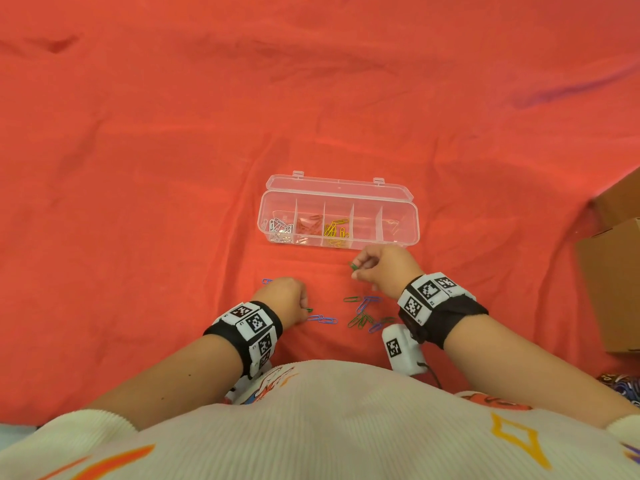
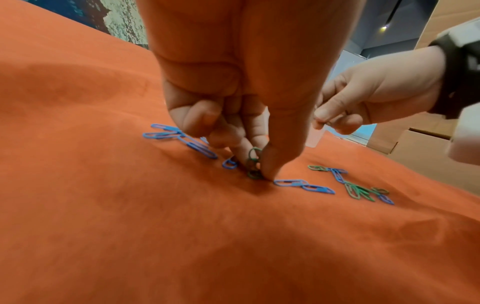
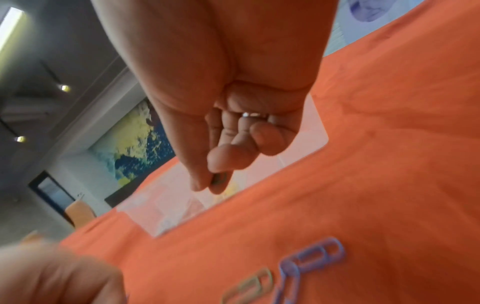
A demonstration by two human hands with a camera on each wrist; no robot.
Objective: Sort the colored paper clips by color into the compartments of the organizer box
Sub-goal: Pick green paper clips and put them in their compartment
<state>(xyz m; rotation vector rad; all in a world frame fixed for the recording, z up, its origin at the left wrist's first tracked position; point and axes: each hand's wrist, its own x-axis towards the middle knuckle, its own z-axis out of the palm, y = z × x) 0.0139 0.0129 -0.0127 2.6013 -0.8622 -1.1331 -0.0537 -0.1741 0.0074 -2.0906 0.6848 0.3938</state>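
A clear organizer box (image 1: 408,216) lies open on the red cloth, with silver clips (image 1: 278,227), red clips (image 1: 308,223) and yellow clips (image 1: 335,230) in its three left compartments; the two right ones look bare. My right hand (image 1: 360,268) hovers just in front of the box and pinches a green clip (image 1: 353,266), also seen as a dark sliver of green clip (image 3: 218,180) between thumb and finger. My left hand (image 2: 255,164) is down on the cloth, its fingertips pinching green clips (image 2: 253,162). Loose blue and green clips (image 1: 365,311) lie between my hands.
Cardboard boxes (image 1: 613,271) stand at the right edge of the cloth. More blue clips (image 2: 179,137) lie left of my left hand, and a blue pair (image 2: 303,186) to its right. A white tagged device (image 1: 401,348) hangs under my right wrist.
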